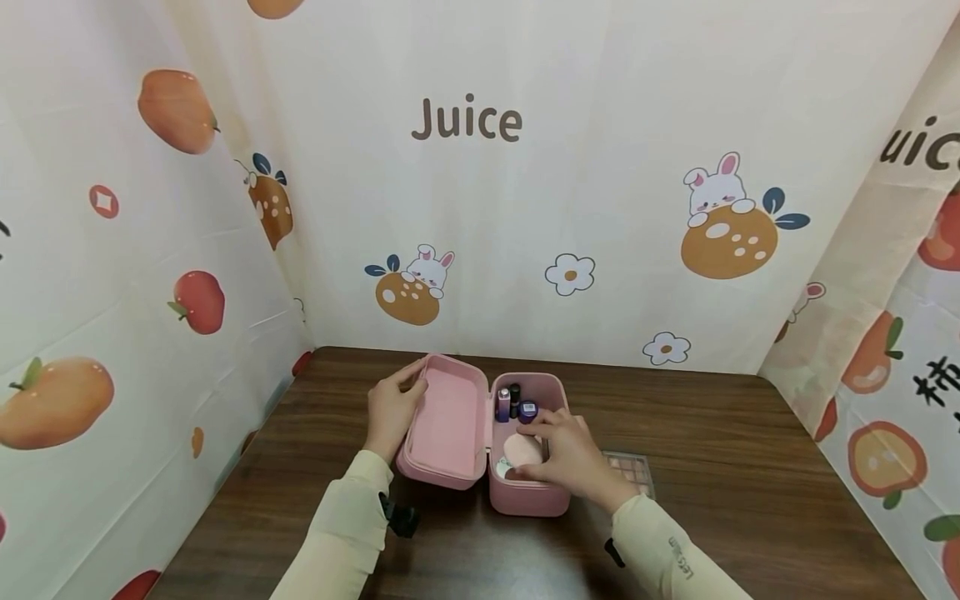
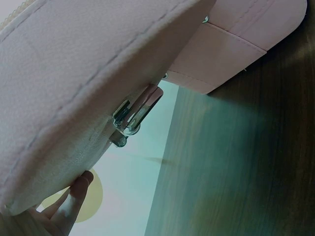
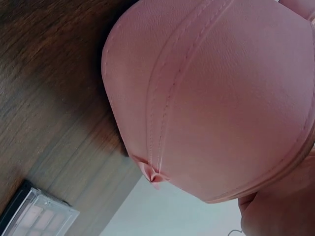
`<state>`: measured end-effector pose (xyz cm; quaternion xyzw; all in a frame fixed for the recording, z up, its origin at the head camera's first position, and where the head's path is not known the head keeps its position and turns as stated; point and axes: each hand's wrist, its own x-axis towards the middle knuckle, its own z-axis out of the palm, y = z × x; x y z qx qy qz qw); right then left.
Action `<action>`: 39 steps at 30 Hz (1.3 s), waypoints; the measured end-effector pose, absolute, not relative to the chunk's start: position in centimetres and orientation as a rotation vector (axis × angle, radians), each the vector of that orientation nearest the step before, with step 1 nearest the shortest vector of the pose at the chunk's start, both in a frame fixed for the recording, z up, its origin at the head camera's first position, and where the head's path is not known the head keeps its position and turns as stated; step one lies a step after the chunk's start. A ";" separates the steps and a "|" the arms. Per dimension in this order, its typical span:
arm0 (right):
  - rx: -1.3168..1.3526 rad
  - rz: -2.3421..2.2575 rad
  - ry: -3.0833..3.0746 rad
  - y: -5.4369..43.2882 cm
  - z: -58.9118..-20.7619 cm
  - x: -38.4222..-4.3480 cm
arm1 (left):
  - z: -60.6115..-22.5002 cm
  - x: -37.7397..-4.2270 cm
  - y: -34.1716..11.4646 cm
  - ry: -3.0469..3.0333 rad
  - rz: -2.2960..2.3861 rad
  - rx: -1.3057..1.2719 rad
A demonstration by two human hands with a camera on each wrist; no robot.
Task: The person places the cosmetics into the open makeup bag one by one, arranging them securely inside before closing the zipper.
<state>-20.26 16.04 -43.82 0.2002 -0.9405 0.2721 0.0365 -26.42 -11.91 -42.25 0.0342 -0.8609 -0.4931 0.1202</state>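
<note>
A pink cosmetic case (image 1: 529,500) lies unfolded on the table, its lid (image 1: 447,421) swung over to the left. My left hand (image 1: 392,412) grips the outer left edge of that lid; in the left wrist view its fingers (image 2: 76,194) show against the lid's outside, past a metal clasp (image 2: 133,115). Inside the case's right half, my right hand (image 1: 566,450) holds a round pale disc (image 1: 522,450) between thumb and fingers. Small bottles (image 1: 504,406) stand at the back of that half, one purple-pink, one with a dark cap (image 1: 515,396), one blue (image 1: 528,411).
A clear-lidded makeup palette (image 1: 632,472) lies on the dark wooden table (image 1: 705,467) to the right of the case, partly behind my right wrist. Fruit-printed curtains (image 1: 495,208) stand around the table at the back and both sides.
</note>
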 end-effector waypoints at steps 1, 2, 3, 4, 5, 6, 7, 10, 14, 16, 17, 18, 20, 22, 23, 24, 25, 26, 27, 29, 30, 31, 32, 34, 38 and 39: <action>0.621 0.829 -2.887 16.0 -43.9 -20.3 | -42.2 -26.4 -11.9 -2.518 -1.444 0.098; 0.625 0.819 -2.882 15.9 -43.9 -20.2 | -42.2 -26.4 -11.9 -2.519 -1.446 0.097; 0.624 0.808 -2.881 15.8 -44.0 -20.2 | -42.2 -26.4 -11.9 -2.519 -1.450 0.096; 0.623 0.802 -2.879 15.7 -44.1 -20.2 | -42.2 -26.4 -11.9 -2.518 -1.452 0.095; 0.625 0.799 -2.878 15.7 -44.2 -20.3 | -42.2 -26.4 -11.9 -2.517 -1.454 0.093; 0.624 0.799 -2.876 15.6 -44.3 -20.3 | -42.2 -26.4 -11.9 -2.515 -1.454 0.093; 0.627 0.800 -2.876 15.6 -44.3 -20.3 | -42.2 -26.4 -11.9 -2.514 -1.454 0.088; 0.622 0.798 -2.878 15.5 -44.3 -20.3 | -42.2 -26.4 -11.9 -2.511 -1.447 0.091; 0.626 0.779 -2.882 15.4 -44.3 -20.3 | -42.3 -26.5 -11.9 -2.506 -1.435 0.102; 0.632 0.784 -2.889 15.4 -44.3 -20.3 | -42.3 -26.5 -11.8 -2.504 -1.433 0.107; 0.632 0.785 -2.896 15.4 -44.4 -20.4 | -42.4 -26.5 -11.8 -2.503 -1.432 0.105; 0.634 0.789 -2.898 15.4 -44.4 -20.4 | -42.4 -26.5 -11.8 -2.502 -1.432 0.105; 0.642 0.776 -2.904 15.3 -44.5 -20.5 | -42.4 -26.5 -11.8 -2.501 -1.430 0.107; 0.654 0.738 -2.906 15.2 -44.5 -20.6 | -42.4 -26.5 -11.8 -2.500 -1.435 0.101; 0.662 0.720 -2.906 15.2 -44.5 -20.7 | -42.4 -26.5 -11.8 -2.498 -1.439 0.100; 0.672 0.705 -2.904 15.2 -44.5 -20.7 | -42.4 -26.5 -11.8 -2.497 -1.442 0.102; 0.681 0.690 -2.905 15.1 -44.5 -20.7 | -42.4 -26.5 -11.8 -2.498 -1.443 0.098; 0.690 0.682 -2.906 15.1 -44.5 -20.8 | -42.4 -26.5 -11.8 -2.498 -1.444 0.095; 0.696 0.677 -2.906 15.1 -44.5 -20.8 | -42.4 -26.5 -11.8 -2.499 -1.443 0.096; 0.708 0.674 -2.911 15.1 -44.5 -20.8 | -42.4 -26.5 -11.8 -2.502 -1.439 0.101; 0.715 0.667 -2.913 15.1 -44.4 -20.9 | -42.4 -26.5 -11.8 -2.504 -1.437 0.101; 0.719 0.658 -2.917 15.1 -44.4 -20.9 | -42.4 -26.5 -11.9 -2.506 -1.434 0.101; 0.723 0.650 -2.919 15.1 -44.5 -20.9 | -42.4 -26.5 -11.9 -2.506 -1.436 0.105; 0.731 0.626 -2.917 15.1 -44.5 -20.9 | -42.4 -26.4 -11.8 -2.507 -1.440 0.106; 0.739 0.604 -2.911 15.0 -44.4 -20.9 | -42.2 -26.4 -11.8 -2.509 -1.442 0.106; 0.739 0.606 -2.910 14.9 -44.4 -20.9 | -42.2 -26.4 -11.8 -2.511 -1.443 0.105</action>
